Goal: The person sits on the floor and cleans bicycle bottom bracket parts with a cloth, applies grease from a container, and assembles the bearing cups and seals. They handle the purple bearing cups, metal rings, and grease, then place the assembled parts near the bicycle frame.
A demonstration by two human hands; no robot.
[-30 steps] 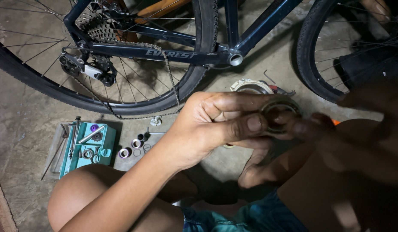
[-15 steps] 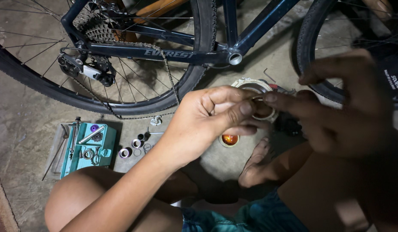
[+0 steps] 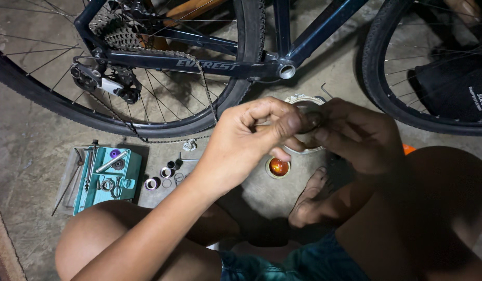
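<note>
Head view: left hand (image 3: 246, 143) and right hand (image 3: 355, 135) pinch small metal ring (image 3: 309, 120) — light, rigid, likely greasy-slick; hold by rim, fingertips closed.

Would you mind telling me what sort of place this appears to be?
Probably an informal bicycle repair spot on a bare concrete floor: a dark blue bicycle stands there, with a teal tool tray and small metal parts laid out.

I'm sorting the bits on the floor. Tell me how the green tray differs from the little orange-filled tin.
The green tray is rectangular and lies left of the knee; the orange-filled tin is round and sits below the hands. The tray holds metal tools and small parts; the tin holds only a glossy orange mass. The tray is clearly larger than the tin. Both rest open on the concrete floor.
</note>
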